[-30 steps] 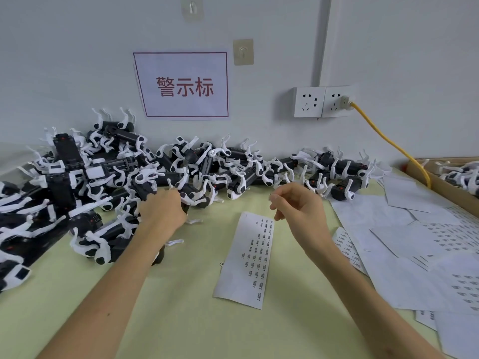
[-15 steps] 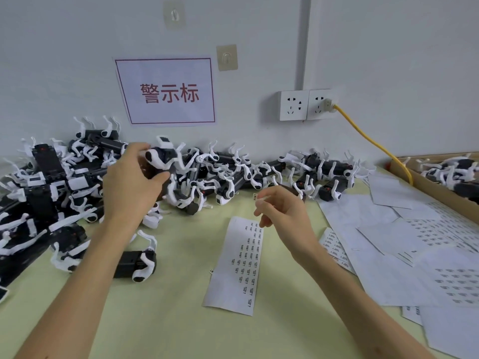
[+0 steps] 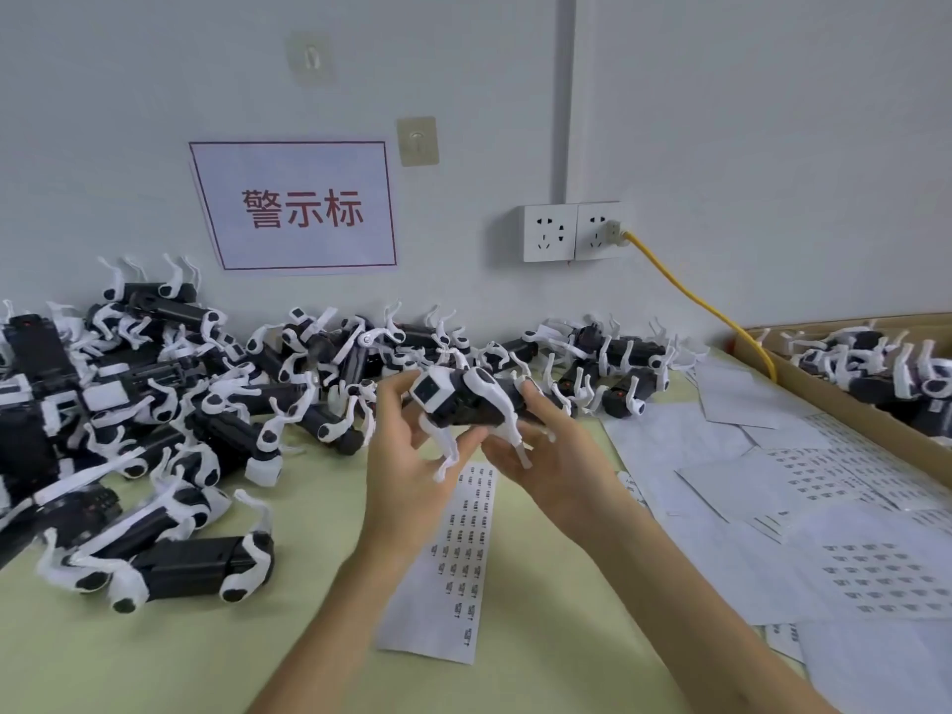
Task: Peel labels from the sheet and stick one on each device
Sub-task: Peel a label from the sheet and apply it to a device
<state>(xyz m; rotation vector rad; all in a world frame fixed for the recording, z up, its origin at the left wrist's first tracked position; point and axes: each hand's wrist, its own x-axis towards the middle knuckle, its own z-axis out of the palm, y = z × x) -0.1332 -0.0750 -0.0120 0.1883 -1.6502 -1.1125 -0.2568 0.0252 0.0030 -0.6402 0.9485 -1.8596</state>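
The pale green desk (image 3: 232,657) carries a heap of black-and-white devices (image 3: 170,404) along its back edge, thickest toward the left edge. A narrow label sheet (image 3: 453,574) lies flat near the middle. Loose white paper sheets (image 3: 762,512) overlap across the right side, and a cardboard box (image 3: 845,407) sits at the back right corner.

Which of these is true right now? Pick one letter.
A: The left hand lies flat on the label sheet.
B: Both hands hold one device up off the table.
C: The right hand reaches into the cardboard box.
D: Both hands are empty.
B: the left hand and the right hand both grip the same black-and-white device, held up over the near end of the label sheet.
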